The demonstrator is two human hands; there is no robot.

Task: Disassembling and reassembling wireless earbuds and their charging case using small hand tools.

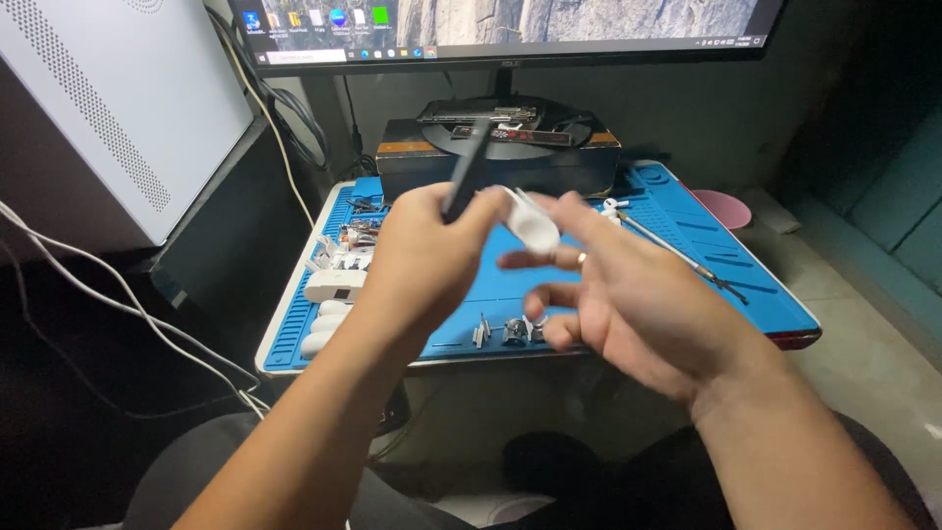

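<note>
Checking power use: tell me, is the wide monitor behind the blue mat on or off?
On: the wide monitor shows a lit desktop with icons and taskbar.

Glossy white plastic shell (533,225) above a matt blue rubbery mat (687,245).

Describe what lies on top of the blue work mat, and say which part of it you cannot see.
On the blue work mat lie small white plastic parts, tiny metal pieces, and a thin metal tool. The left hand and right hand cover its middle.
</note>
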